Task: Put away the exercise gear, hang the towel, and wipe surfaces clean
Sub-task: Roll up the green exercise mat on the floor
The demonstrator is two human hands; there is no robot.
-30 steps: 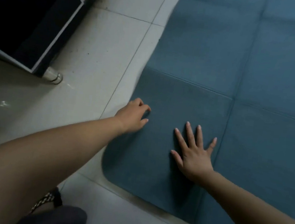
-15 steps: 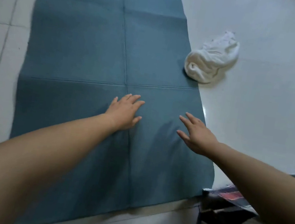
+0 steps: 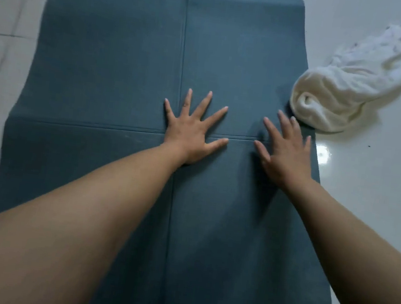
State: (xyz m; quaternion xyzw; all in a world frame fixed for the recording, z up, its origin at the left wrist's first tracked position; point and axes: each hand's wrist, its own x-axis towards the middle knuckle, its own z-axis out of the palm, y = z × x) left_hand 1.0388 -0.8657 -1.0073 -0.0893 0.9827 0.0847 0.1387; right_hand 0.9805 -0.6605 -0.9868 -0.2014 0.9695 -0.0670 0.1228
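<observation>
Both hands are lying flat with fingers spread, holding nothing: left hand (image 3: pixel 191 135) and right hand (image 3: pixel 286 153) on the blue mat (image 3: pixel 104 64). Its long side is running from 6 to 12 o'clock. The white towel (image 3: pixel 349 86) is sitting at 1 o'clock, nearest the right hand. Both hands are reaching farther up than before.
</observation>
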